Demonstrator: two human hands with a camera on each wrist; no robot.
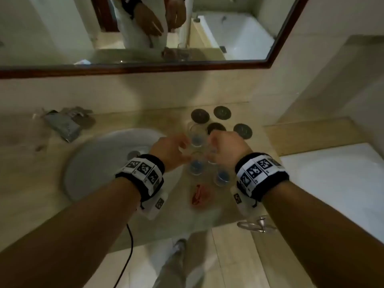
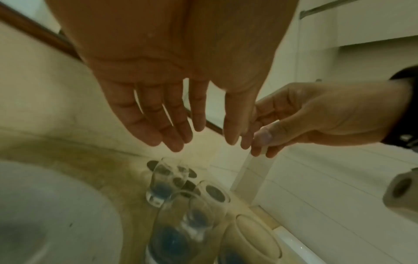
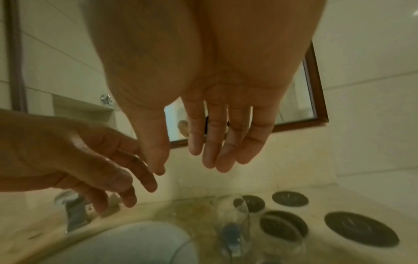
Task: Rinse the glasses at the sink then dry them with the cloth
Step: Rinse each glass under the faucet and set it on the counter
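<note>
Overhead, a wood-framed wall mirror (image 1: 145,68), behind the round white sink basin (image 1: 99,161). The basin itself sunk in a beige stone countertop (image 1: 27,179). Left and behind the basin, a crumpled grey foil packet (image 1: 64,123). Right of the basin, a cluster of clear drinking glasses with blue-tinted bases (image 1: 196,166), all upright on the counter, close together. Behind the glasses, farther from the basin, four dark round coasters (image 1: 222,112) flat on the stone. In front of the glasses, right of the basin, a small crumpled red cloth (image 1: 199,197). Above the glasses, just right of the basin rim, the left hand (image 1: 169,147) with fingers (image 2: 158,114) straight and slightly spread, palm down, nothing in it. Beside it, farther from the basin, the right hand (image 1: 225,146), fingers (image 3: 226,142) likewise extended and loose, thumb apart, holding nothing, over the rims without visible contact. On both wrists, black bands with white patterned tags (image 1: 143,170).
</note>
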